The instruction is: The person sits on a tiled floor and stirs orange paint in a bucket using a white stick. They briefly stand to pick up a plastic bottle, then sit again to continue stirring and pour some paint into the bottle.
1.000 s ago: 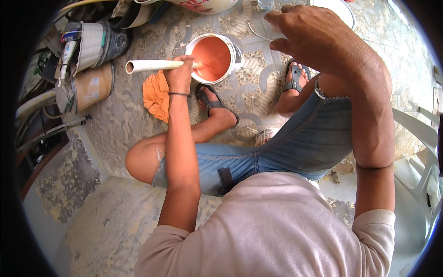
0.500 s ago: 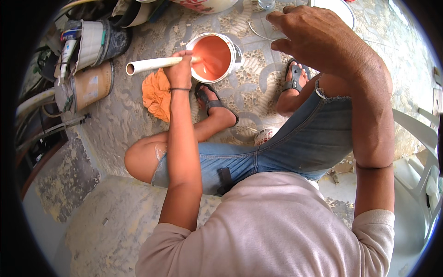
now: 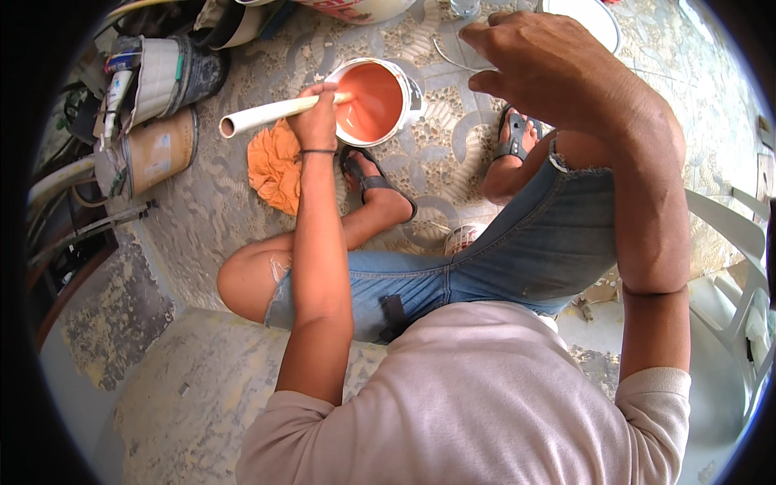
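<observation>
My left hand [image 3: 314,121] is wrapped round a cream-white plastic pipe [image 3: 260,115], whose hollow end points left. The other end of the pipe dips into orange paint [image 3: 373,105] inside a white bucket [image 3: 411,101] on the floor. My right hand [image 3: 533,69] hangs in the air to the right of the bucket, thumb and fingers apart, resting over my right knee side and holding nothing. Just left of my left wrist lies a crumpled orange cloth [image 3: 273,168].
To the left lie several pots and containers, among them a brown tub [image 3: 162,149] and a white-and-black bucket [image 3: 166,77]. A larger bucket [image 3: 356,8] stands at the far edge, a white lid [image 3: 586,20] at far right. A pale plastic chair [image 3: 723,226] is at right.
The pipe in my left hand has shifted slightly inside the paint, and its dipped end shows a little differently. My right hand has drifted slightly left.
</observation>
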Demonstrator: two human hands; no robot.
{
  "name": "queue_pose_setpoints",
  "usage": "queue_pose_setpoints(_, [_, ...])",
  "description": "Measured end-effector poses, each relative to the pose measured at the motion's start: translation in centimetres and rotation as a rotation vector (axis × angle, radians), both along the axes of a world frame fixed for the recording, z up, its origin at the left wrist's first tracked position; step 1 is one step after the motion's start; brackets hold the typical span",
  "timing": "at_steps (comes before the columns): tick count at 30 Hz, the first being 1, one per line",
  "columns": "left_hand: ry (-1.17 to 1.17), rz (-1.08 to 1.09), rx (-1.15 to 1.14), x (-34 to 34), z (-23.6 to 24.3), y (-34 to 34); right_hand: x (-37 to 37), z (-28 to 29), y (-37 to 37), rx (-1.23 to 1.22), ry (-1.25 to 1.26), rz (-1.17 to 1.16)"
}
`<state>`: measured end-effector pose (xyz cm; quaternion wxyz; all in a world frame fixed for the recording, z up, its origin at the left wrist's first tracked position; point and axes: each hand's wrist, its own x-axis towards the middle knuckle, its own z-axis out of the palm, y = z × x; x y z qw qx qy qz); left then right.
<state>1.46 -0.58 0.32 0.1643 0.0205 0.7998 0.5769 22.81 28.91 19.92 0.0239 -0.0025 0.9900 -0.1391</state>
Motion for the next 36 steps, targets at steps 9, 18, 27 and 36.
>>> queue_pose_setpoints(9, [-0.214, -0.004, -0.023, 4.9, 2.2, 0.4, 0.2, -0.3, 0.5, 0.031, -0.048, -0.035])
queue_pose_setpoints(18, [-0.105, -0.161, -0.027, 2.5, 1.1, 3.4, -0.3, 0.0, -0.1, 0.011, -0.057, 0.002])
queue_pose_setpoints(27, [-0.040, 0.080, 0.012, 2.4, 1.1, 0.5, 0.5, -0.9, 0.3, 0.019, 0.018, -0.008])
queue_pose_setpoints(36, [-0.283, -0.144, 0.013, 5.6, 2.5, 2.2, -0.1, -0.4, 0.2, 0.051, -0.089, -0.001])
